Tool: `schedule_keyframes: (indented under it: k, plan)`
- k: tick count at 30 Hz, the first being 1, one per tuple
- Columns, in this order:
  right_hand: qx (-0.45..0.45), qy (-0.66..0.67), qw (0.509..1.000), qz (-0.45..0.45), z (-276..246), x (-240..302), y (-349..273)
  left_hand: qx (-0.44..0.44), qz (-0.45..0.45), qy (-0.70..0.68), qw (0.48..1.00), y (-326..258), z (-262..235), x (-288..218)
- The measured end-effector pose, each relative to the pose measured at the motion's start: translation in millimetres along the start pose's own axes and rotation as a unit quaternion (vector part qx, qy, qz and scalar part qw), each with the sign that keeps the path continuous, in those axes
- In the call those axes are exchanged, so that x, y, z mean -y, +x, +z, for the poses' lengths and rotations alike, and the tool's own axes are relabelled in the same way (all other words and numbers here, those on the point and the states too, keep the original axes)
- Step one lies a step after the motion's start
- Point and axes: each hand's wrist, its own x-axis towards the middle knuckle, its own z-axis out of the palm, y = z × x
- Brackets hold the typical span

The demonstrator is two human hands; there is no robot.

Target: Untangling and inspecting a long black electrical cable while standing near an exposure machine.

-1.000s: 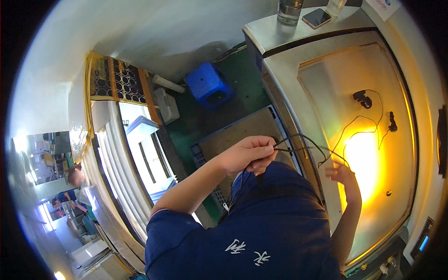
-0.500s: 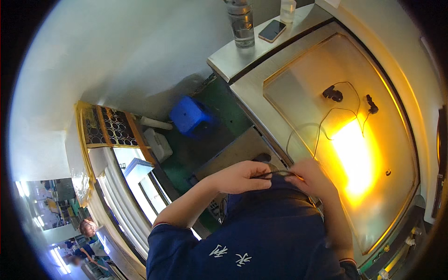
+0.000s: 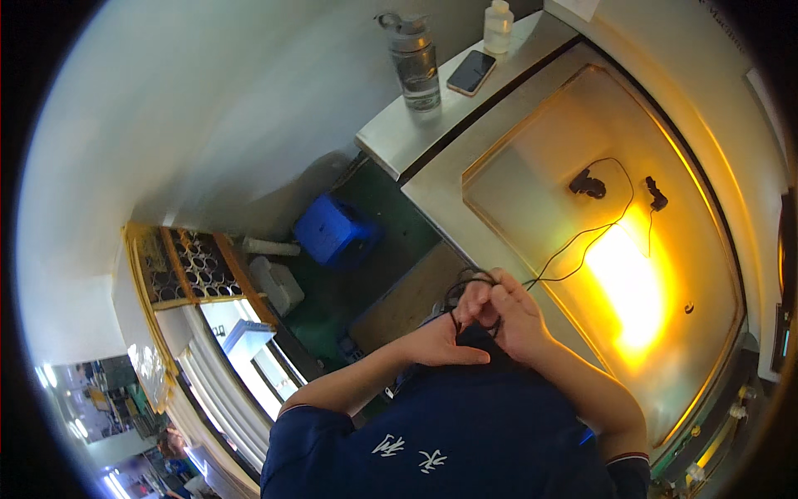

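Note:
Thin black cable (image 3: 470, 274) is gathered in loose loops in front of my dark blue shirt. Closed around the loops, the fingers of my right hand (image 3: 517, 320) hold them at their right side. Against it, my left hand (image 3: 436, 342) grips the left part of the loops, its thumb stretched out toward the right. From the right hand the cable runs on to a lit, yellowish work surface (image 3: 532, 166). There it leads toward a black clip-like part (image 3: 588, 185) and a smaller black piece (image 3: 656, 195). Some fingers overlap and hide one another.
A water bottle (image 3: 416, 71), a phone (image 3: 471, 73) and a small white bottle (image 3: 498, 27) stand or lie on the metal ledge. A blue stool-like object (image 3: 328, 231) is on the floor. A rack with round holes (image 3: 204, 264) stands left.
The hands have come together and lifted slightly, and the cable now forms loops between them. The strands on the work surface have been drawn closer toward the right hand.

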Motion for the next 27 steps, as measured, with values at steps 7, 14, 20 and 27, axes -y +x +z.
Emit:
schedule_keyframes:
  k: [7,14,20,27]
  plan:
    - [-0.038,-0.518,0.826,-0.217,-19,37,11,0.123,-0.234,0.020,0.964,20,-21,-21]
    - [0.196,-0.291,0.936,-0.039,-8,30,23,0.066,-0.082,0.238,0.965,20,-18,-3]
    - [0.052,-0.070,0.995,-0.047,-8,42,-7,0.200,-0.244,-0.043,0.948,9,-32,-18]
    - [0.050,-0.052,0.997,-0.003,-27,53,-23,0.113,-0.276,-0.014,0.954,-14,16,-13]
